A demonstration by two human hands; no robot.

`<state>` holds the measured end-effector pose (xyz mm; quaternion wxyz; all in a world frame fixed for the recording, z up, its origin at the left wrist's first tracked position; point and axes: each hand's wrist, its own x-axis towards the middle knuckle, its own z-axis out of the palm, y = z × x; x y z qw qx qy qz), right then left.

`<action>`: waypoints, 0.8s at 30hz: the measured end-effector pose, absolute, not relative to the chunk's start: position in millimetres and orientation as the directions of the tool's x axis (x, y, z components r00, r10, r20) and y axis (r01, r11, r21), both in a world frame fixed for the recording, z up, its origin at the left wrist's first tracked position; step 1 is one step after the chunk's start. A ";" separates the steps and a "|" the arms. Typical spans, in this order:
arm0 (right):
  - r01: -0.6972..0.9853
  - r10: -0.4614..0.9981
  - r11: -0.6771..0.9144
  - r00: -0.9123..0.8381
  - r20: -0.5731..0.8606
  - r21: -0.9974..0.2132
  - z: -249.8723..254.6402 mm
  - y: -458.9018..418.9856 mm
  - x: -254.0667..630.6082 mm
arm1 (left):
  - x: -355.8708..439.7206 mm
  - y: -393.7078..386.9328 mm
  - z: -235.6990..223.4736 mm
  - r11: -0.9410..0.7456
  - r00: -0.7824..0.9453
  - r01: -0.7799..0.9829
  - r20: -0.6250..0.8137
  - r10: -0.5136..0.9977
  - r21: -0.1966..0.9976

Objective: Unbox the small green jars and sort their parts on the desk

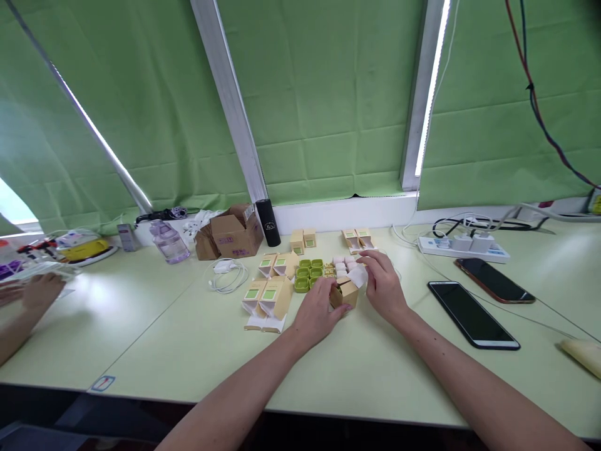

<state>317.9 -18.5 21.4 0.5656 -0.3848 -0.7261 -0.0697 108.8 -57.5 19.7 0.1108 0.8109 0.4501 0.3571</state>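
My left hand is closed around a small kraft-coloured box on the table, steadying it from the left. A white flap or piece of paper sticks up at the box's far right side. My right hand has its fingers bent against that white piece; the exact grip is partly hidden. Just beyond my left hand sit several green square trays, with small yellowish pieces and white rounded pieces beside them. More opened kraft boxes with green squares lie to the left.
Further back are small boxes, open cartons, a black cylinder, a cardboard box and a bottle. A coiled white cable lies left; two phones and a power strip right. Another person's hands are far left.
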 end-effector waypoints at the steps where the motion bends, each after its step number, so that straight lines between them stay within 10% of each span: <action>1: 0.637 0.464 0.703 -0.073 0.883 -0.317 20.6 -17.1 319.1 | 108.7 -57.6 20.4 -0.581 0.352 0.651 0.483 0.802 0.489; 24: 0.565 0.476 0.792 -0.339 0.811 -0.229 27.2 -29.7 316.4 | 109.0 -55.9 16.6 -0.451 0.270 0.625 0.365 0.891 0.638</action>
